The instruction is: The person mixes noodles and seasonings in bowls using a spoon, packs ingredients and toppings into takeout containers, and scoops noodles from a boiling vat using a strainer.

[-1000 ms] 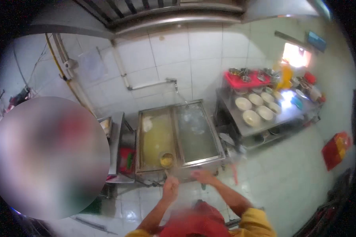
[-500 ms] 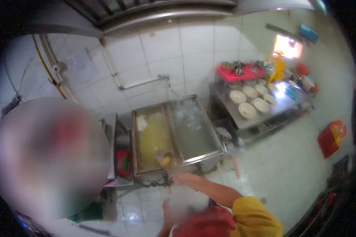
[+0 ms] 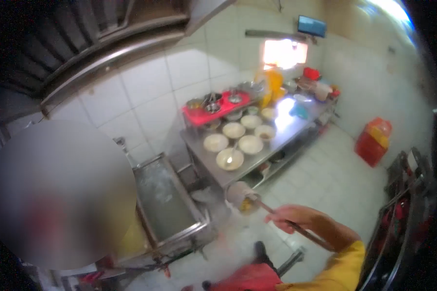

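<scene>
My right hand (image 3: 292, 219) is closed round the long handle of a strainer (image 3: 243, 198). The strainer's basket, with yellow food (image 3: 247, 205) in it, hangs tilted beside the near left corner of the steel table (image 3: 289, 145). My left hand does not show. Several pale bowls stand on the table, among them one with a utensil (image 3: 229, 159) at its near edge. Steam or blur softens the area around the basket.
A steel basin (image 3: 204, 226) with cloudy water stands left of the table. Small metal pots sit on a red tray (image 3: 194, 116) at the wall. Red and yellow bags (image 3: 374, 143) are by the right wall, near a dark rack (image 3: 398, 194).
The view has swung right toward the table. The strainer has left the yellow liquid in the basin, now in my right hand. My left hand has gone out of view.
</scene>
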### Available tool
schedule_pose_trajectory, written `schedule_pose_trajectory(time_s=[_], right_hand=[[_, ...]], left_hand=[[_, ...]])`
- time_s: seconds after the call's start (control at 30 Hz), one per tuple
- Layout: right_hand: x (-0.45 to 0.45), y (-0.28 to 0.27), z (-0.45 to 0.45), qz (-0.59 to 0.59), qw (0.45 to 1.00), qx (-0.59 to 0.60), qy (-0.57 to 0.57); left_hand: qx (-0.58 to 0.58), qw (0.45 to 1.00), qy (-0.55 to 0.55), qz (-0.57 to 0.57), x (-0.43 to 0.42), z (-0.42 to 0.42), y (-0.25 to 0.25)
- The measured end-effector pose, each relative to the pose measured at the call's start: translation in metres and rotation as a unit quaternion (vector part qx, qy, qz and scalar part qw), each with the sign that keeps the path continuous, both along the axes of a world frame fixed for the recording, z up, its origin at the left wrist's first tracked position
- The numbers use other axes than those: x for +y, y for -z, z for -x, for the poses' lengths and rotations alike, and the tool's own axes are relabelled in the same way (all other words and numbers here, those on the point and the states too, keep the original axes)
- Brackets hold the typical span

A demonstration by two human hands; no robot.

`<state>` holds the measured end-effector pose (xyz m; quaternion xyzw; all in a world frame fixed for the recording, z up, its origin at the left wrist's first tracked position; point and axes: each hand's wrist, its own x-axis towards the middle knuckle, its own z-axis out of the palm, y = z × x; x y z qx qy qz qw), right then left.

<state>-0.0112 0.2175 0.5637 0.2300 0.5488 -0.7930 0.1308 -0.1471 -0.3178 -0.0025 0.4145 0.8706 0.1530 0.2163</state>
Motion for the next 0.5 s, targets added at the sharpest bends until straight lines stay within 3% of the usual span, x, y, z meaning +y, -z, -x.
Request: schedule_pose_trajectory(time_s=[0.1,0.17,0.2,0.27,0.4,0.43,0.47,0.5], right_hand=[[0.113,0.057,0.007,-0.013,0.998,0.004,0.054],[0.175,0.088,0.030,-0.108,0.987,0.015,0.121],[0.200,0.098,0.041,-0.103,0.988,0.014,0.112],[0.250,0.117,0.075,-0.029,0.961,0.107,0.253],[0.356,0.237,0.135,-0.053,0.935,0.115,0.331],[0.359,0.255,0.143,-0.242,0.887,0.075,0.387],[0.363,0.272,0.157,-0.420,0.798,0.038,0.430],[0.372,0.305,0.165,-0.413,0.804,0.047,0.426]], left_hand=[[-0.030,0.998,-0.015,0.050,0.050,-0.009,0.002],[-0.118,0.981,-0.150,0.038,0.083,-0.032,-0.001],[-0.119,0.979,-0.160,0.041,0.092,-0.047,-0.006],[-0.031,0.997,-0.076,-0.015,0.118,-0.055,-0.012],[-0.078,0.982,-0.169,0.009,0.157,-0.064,-0.029],[-0.083,0.979,-0.187,0.010,0.162,-0.068,-0.033],[-0.086,0.975,-0.203,0.011,0.170,-0.068,-0.039],[-0.087,0.972,-0.218,0.014,0.176,-0.069,-0.044]])
